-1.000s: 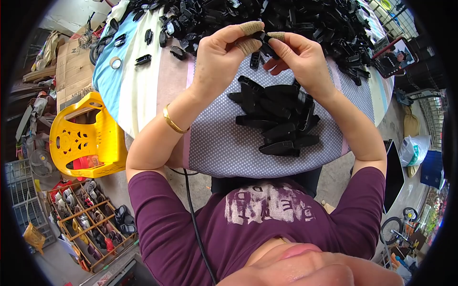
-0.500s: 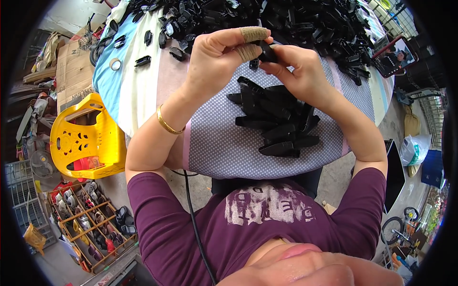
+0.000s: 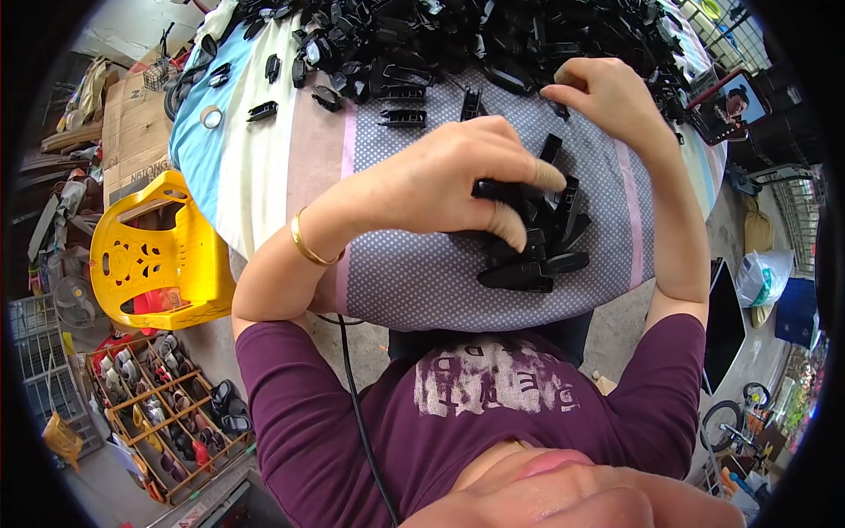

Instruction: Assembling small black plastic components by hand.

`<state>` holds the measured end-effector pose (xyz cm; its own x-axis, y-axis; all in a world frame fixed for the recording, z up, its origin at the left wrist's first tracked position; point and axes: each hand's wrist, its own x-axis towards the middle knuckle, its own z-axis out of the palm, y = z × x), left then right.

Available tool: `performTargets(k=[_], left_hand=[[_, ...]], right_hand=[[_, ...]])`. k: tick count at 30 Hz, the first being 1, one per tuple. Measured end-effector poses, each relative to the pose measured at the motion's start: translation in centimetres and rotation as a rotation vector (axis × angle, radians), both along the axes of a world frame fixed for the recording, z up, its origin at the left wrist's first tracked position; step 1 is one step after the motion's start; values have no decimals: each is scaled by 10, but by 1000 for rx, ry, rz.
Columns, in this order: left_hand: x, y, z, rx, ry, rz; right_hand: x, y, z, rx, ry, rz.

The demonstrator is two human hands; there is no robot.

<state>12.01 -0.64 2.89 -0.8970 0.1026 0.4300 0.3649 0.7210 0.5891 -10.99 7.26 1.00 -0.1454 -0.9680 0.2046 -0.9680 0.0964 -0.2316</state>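
Observation:
My left hand reaches over a small heap of long black plastic parts on the near side of the table. Its thumb and index finger, both in tan finger covers, are spread apart around parts of that heap. Farther right, my right hand is at the front edge of a large pile of black plastic parts, its fingers curled together. A small black piece shows just under those fingertips; what they grip is hidden. Loose black clip-like parts lie beyond my left hand.
A patterned cloth covers the round table. On its left lie a tape roll and a few stray parts. A phone stands at the right edge. Beside the table are a yellow plastic chair and a shoe rack.
My hands have parted from the black part they held together. My left hand came down and nearer, over the small heap; my right hand moved out right to the large pile.

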Motion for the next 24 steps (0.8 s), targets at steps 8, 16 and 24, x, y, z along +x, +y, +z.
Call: performTargets(k=[8,16,24], left_hand=[[-13,-44,-37,-662,63,328],[-20,-38,-34,314,-151,498],[-20,-18,-40,1252,-125,293]], right_hand=[[15,1,-13,-164,-57,69],[15,-5,-8,-153,-965,183],[59,-4,-13,-476,-831,290]])
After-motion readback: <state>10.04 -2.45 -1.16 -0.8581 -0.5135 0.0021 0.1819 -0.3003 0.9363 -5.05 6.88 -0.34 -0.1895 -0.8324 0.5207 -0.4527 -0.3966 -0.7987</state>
